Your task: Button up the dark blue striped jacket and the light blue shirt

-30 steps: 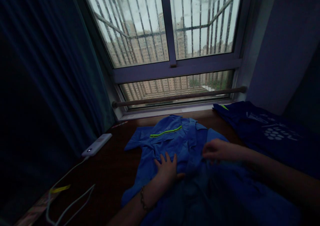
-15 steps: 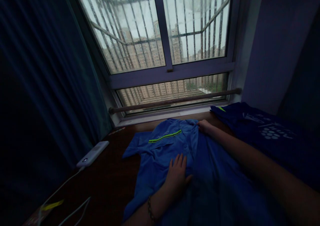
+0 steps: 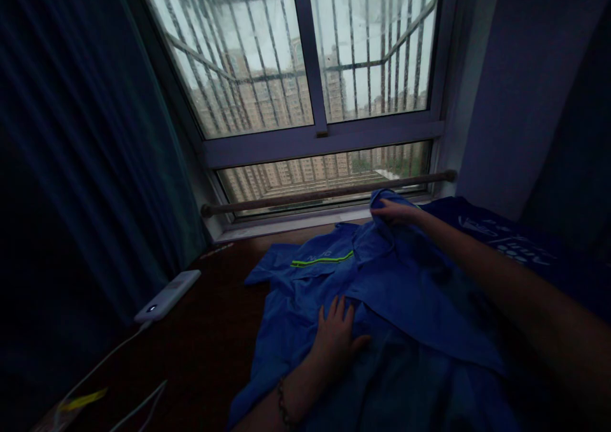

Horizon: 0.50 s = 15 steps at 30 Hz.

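A blue short-sleeved shirt [image 3: 305, 285] with a bright yellow-green stripe across the chest lies spread over the dark wooden surface. My left hand [image 3: 335, 333] rests flat on its front with the fingers spread, a bracelet round the wrist. Farther up and to the right, my right hand [image 3: 394, 210] pinches the shirt near its collar and holds that cloth raised. From there the right part of the shirt hangs down in folds under my forearm.
A darker blue garment [image 3: 477, 222] with white print lies at the right. On the left sit a white power bank [image 3: 168, 295] with a cable [image 3: 105, 362] and a yellow strip [image 3: 84, 399]. Beyond are a curtain [image 3: 95, 133] and a barred window with a rail [image 3: 324, 193].
My right hand has lifted the collar side of the shirt upward, and the right half of the cloth has risen with it. The left hand stays almost in place.
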Tool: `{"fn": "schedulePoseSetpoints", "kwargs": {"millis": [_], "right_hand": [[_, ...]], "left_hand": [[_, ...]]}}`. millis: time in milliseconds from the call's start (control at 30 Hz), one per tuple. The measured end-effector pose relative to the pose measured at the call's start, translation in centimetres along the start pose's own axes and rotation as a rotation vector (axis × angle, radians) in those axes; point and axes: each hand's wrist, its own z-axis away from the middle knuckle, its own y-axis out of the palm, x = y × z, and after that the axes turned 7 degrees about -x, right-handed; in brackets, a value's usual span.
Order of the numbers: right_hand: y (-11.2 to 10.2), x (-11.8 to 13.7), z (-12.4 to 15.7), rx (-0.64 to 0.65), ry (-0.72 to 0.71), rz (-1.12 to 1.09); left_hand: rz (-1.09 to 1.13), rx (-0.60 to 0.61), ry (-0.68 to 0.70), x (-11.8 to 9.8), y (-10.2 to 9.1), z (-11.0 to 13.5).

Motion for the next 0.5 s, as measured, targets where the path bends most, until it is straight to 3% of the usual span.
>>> {"fn": "schedulePoseSetpoints", "kwargs": {"millis": [133, 233, 267, 367, 500], "right_hand": [[5.7, -1.3, 7.9, 0.171, -0.118, 0.316], [8.4, -2.7, 14.8, 0.255, -0.233, 0.424], [8.9, -3.2, 16.6, 0.300, -0.339, 0.542], [8.6, -4.3, 19.2, 0.350, -0.519, 0.754], [4.2, -3.6, 18.7, 0.287, -0.421, 0.680]], "left_hand": [[-0.002, -0.027, 0.018, 0.2, 0.4, -0.1], [-0.019, -0.051, 0.031, 0.3, 0.6, -0.1], [-0.025, -0.053, 0.031, 0.3, 0.7, -0.1], [-0.026, -0.052, 0.031, 0.2, 0.6, -0.1], [-0.022, -0.051, 0.022, 0.1, 0.4, 0.0]]}}
